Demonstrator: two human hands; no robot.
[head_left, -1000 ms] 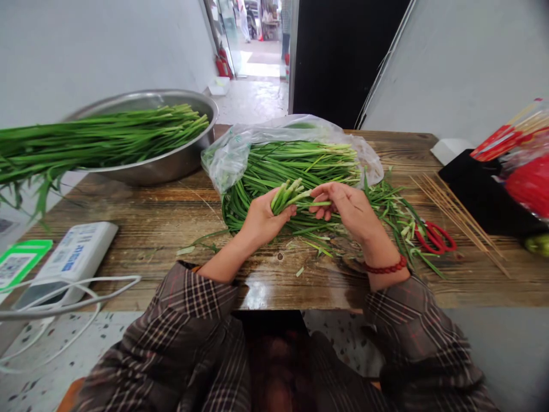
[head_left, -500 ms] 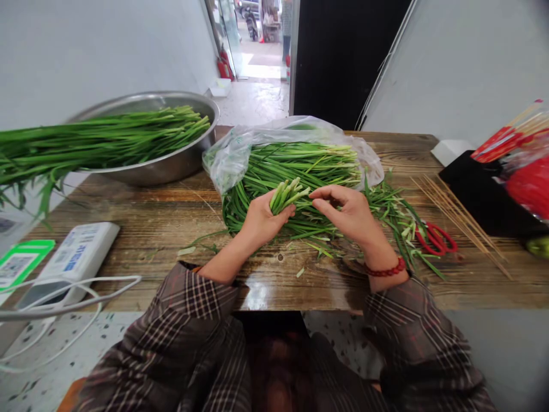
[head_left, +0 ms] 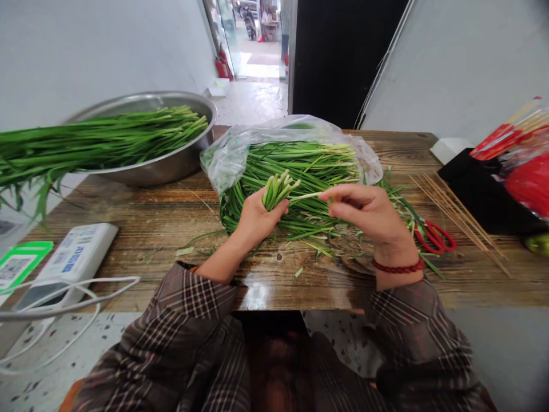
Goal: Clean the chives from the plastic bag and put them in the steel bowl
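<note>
My left hand (head_left: 257,217) is closed round a small bunch of green chives (head_left: 278,190), pale cut ends up. To its right, my right hand (head_left: 362,209) pinches the tip of one pale stalk (head_left: 305,197) that reaches toward the bunch. Behind both hands a large pile of chives (head_left: 295,160) lies on the table, partly wrapped in a clear plastic bag (head_left: 225,157). Loose leaf scraps (head_left: 319,246) are scattered in front of and beside the pile. The lower part of the held bunch is hidden by my left hand.
A steel basin (head_left: 171,166) with long chives stands at the back left. Left front, a white power-strip-like box (head_left: 81,252) and cables (head_left: 115,286) lie. On the right are red scissors (head_left: 435,237), wooden skewers (head_left: 463,220) and a black box (head_left: 472,194).
My right hand has moved right, away from the bunch, and now pinches a stalk stretched between the hands. My left hand has shifted slightly left and up with the bunch.
</note>
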